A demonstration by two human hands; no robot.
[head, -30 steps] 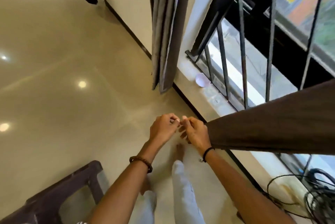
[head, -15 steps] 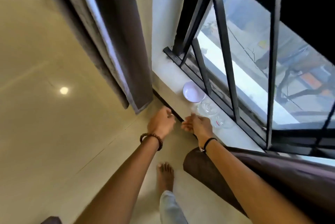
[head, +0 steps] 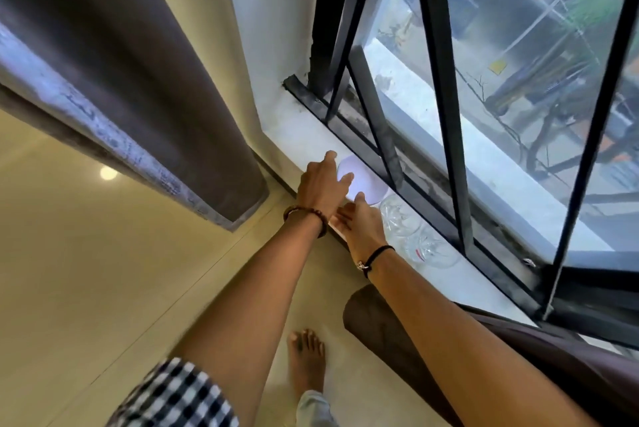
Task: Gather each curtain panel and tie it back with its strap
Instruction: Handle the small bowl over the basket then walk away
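A brown curtain panel (head: 138, 81) hangs loose at the left of the window, its pale lining edge showing. A second brown panel (head: 390, 319) lies gathered in a thick roll at the lower right, under my right forearm. My left hand (head: 321, 184) reaches over the window sill (head: 297, 136) with fingers spread and straight, its tips at the rim of a white bowl (head: 366, 184). My right hand (head: 363, 224) lies just behind it, fingers stretched forward, holding nothing that I can see. No strap is visible.
Two clear glass pieces (head: 401, 219) (head: 434, 250) stand on the sill right of the bowl. Black window bars (head: 446, 108) rise behind the sill. Glossy beige floor (head: 103, 271) spreads to the left. My bare foot (head: 307, 361) stands below.
The view has swung towards the window and the left panel. Both hands, pinched together a second ago, have parted, opened and moved forward to the sill by the bowl.
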